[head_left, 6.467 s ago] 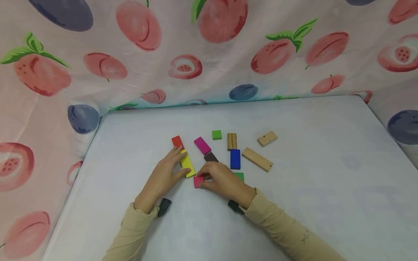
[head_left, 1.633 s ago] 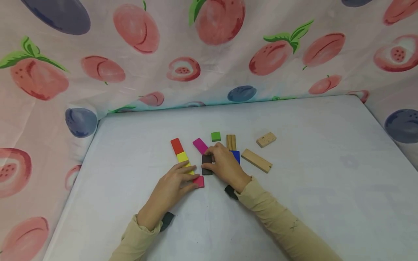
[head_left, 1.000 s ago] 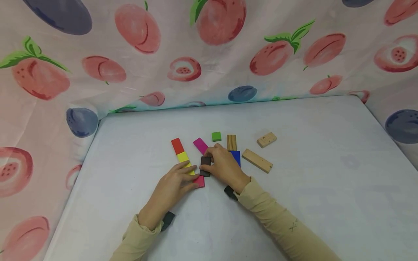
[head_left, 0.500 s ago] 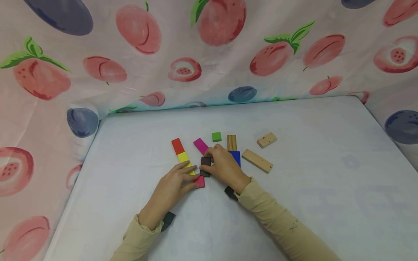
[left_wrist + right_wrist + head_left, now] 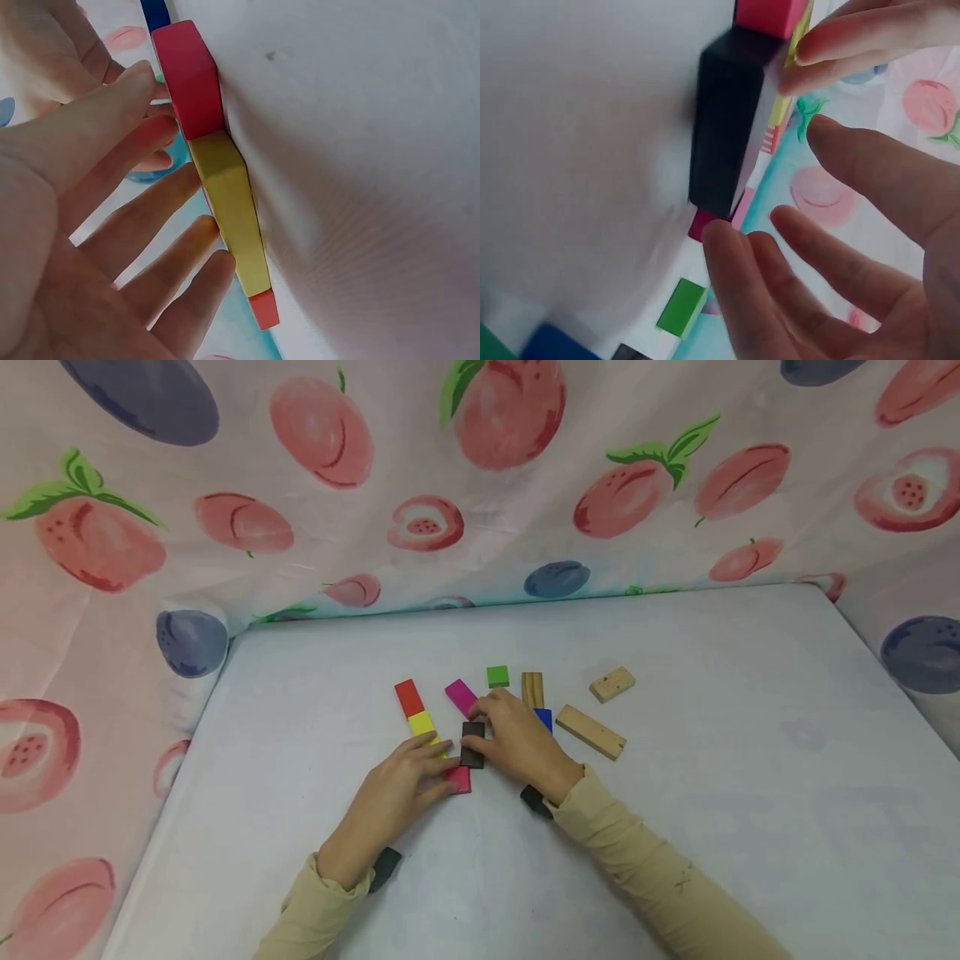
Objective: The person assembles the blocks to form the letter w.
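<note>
A slanting row of blocks lies on the white table: a red block (image 5: 410, 699), a yellow block (image 5: 421, 722) and a pink block (image 5: 460, 782) at the near end. My left hand (image 5: 397, 782) rests along the row, straight fingers at the yellow and pink blocks' side. Against the pink block lies a dark block (image 5: 727, 127), pointing away from me. Over it is my right hand (image 5: 528, 747), fingers loosely bent. In the right wrist view the thumb stands off the dark block, while a fingertip is right at its far end.
Beyond the dark block lies a magenta block (image 5: 461, 697), with a small green block (image 5: 498, 677) behind. To the right are a striped wooden block (image 5: 532, 690), a blue block (image 5: 544, 719) partly hidden by my hand, and two plain wooden blocks, one long (image 5: 591, 732) and one short (image 5: 612, 684).
The pink block went to the yellow block's near end. My right hand then brought the dark block against it. Lately its thumb has shifted slightly right; the left hand has stayed.
</note>
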Tool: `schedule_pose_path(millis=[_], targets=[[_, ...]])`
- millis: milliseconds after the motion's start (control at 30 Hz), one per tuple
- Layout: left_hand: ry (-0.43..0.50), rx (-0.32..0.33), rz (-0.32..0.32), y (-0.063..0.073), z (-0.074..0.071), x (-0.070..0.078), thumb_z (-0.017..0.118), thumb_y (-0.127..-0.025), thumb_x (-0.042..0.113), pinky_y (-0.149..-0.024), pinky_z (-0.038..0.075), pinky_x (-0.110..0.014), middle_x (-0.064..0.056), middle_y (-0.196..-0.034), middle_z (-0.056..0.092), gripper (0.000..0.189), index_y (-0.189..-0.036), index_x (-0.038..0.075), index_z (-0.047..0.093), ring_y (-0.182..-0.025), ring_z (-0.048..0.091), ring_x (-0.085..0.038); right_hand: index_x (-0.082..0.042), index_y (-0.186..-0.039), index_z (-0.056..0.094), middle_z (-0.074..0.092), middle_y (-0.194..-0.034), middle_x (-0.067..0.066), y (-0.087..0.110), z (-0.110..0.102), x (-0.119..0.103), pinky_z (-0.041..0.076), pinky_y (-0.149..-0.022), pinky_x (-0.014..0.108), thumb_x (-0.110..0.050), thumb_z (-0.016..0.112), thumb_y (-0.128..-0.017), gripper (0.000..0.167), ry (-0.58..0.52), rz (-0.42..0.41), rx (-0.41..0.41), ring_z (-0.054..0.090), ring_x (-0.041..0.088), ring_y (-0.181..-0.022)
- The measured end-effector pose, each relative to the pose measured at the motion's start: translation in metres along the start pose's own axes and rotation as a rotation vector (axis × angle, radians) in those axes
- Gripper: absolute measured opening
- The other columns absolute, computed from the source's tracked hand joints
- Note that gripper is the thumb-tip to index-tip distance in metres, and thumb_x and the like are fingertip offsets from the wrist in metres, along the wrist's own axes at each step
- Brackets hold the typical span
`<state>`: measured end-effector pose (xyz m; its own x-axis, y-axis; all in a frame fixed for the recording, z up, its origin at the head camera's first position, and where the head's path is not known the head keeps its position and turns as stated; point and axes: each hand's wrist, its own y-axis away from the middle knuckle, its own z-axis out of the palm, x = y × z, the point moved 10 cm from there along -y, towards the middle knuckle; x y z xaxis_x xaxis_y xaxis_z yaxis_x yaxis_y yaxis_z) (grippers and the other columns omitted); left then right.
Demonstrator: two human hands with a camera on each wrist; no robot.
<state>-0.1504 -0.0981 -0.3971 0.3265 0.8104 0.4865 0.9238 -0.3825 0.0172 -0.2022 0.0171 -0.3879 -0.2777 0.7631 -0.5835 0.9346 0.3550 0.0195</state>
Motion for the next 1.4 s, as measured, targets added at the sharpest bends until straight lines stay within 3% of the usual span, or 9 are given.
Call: schedule_pose_path(millis=[300,600,933,1400], targets=[[-0.006,0.048,0.074,-0.002,-0.007,0.008,0.083,-0.081,0.024,-0.106,0.048,-0.045,-0.003,-0.133,0.065,0.041,-0.120,0.016,0.074,-0.135,0.050,-0.025,-0.002,-0.114,0.070,0.064,-0.112,0.011,-0.007,-0.010,-0.006,0.056,-0.092,0.035,-0.018,0.077,-0.088,0.031,0.046,-0.091,0.028,0.062,0.021,-0.101],[-0.016,0.041,0.154,-0.005,-0.005,0.017,0.081,-0.083,0.021,-0.108,0.045,-0.044,-0.007,-0.137,0.062,0.045,-0.125,0.011,0.070,-0.135,0.051,-0.026,0.000,-0.118,0.068,0.064,-0.116,0.011,-0.015,-0.013,-0.009,0.055,-0.091,0.033,-0.010,0.075,-0.089,0.031,0.036,-0.159,0.033,0.061,0.022,-0.102],[-0.029,0.023,0.216,-0.008,0.002,0.019,0.080,-0.085,0.019,-0.110,0.044,-0.044,-0.007,-0.140,0.060,0.043,-0.127,0.011,0.069,-0.133,0.053,-0.027,0.000,-0.123,0.066,0.062,-0.123,0.012,-0.032,-0.011,-0.010,0.054,-0.097,0.033,-0.008,0.073,-0.090,0.034,0.051,-0.171,-0.010,0.061,0.022,-0.109],[-0.059,-0.011,0.246,-0.006,0.007,0.020,0.076,-0.088,0.020,-0.112,0.041,-0.046,-0.008,-0.146,0.054,0.039,-0.126,0.015,0.070,-0.135,0.050,-0.030,-0.002,-0.131,0.061,0.057,-0.134,0.013,-0.043,-0.002,-0.008,0.052,-0.100,0.037,-0.012,0.071,-0.093,0.041,0.093,-0.184,-0.081,0.055,0.026,-0.118]])
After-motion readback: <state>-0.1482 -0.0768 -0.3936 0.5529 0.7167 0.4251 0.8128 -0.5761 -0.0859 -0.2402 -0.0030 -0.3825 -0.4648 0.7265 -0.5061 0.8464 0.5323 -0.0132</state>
